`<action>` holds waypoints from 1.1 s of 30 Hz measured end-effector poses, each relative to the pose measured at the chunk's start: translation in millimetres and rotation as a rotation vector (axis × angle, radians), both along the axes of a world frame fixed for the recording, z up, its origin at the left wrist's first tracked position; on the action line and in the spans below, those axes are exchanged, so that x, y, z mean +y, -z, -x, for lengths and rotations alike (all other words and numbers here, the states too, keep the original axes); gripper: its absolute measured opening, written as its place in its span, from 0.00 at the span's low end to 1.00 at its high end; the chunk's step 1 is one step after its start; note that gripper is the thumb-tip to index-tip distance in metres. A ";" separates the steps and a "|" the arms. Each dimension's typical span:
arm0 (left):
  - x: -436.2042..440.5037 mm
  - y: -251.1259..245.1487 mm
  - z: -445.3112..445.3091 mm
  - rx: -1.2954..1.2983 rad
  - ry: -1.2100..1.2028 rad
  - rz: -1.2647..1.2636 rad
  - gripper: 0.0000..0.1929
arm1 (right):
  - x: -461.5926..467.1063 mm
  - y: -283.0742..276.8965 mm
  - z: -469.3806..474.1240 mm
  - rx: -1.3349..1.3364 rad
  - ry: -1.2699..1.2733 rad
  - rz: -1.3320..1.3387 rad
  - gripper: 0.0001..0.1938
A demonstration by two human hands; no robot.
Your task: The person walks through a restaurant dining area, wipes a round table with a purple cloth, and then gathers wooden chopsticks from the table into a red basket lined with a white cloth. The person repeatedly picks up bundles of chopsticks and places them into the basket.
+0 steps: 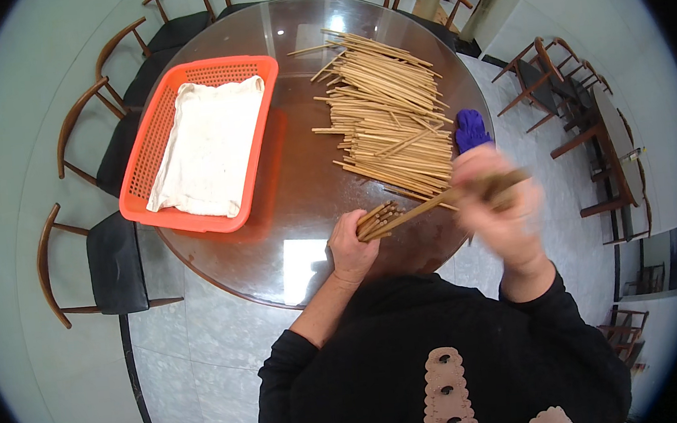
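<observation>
My left hand (353,246) grips a small bundle of wooden chopsticks (377,219), their ends pointing up to the right. One longer-looking chopstick (417,210) slants from beside this bundle to my right hand (508,221), whose fingers are closed around it. Motion blurs the right hand, and a brown mass (496,188) in its grasp is too smeared to identify. Beyond both hands, a large loose pile of chopsticks (389,104) lies on the round glass-topped table (306,184), mostly lengthwise from left to right.
At the table's left stands an orange plastic basket (270,90) with a white cloth (209,150) inside. A crumpled purple glove or cloth (471,129) lies near the right edge. Wooden chairs with black seats (114,261) surround the table; another table (617,151) stands farther right.
</observation>
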State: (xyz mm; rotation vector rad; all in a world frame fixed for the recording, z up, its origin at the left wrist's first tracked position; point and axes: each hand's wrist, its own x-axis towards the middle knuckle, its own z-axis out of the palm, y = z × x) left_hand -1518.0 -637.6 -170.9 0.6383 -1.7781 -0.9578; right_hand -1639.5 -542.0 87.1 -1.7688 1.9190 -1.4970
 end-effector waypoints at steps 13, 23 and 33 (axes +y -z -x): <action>-1.0 34.6 -17.3 0.251 0.040 -0.384 0.20 | 5.6 138.2 161.5 -1.680 0.371 0.198 0.08; -0.8 22.8 -44.8 0.050 0.219 -0.431 0.22 | -37.6 285.2 107.6 -2.140 0.578 -0.035 0.03; -10.5 1.1 -57.1 -0.165 0.290 -0.219 0.35 | -78.6 323.9 24.6 -2.149 0.587 -0.303 0.02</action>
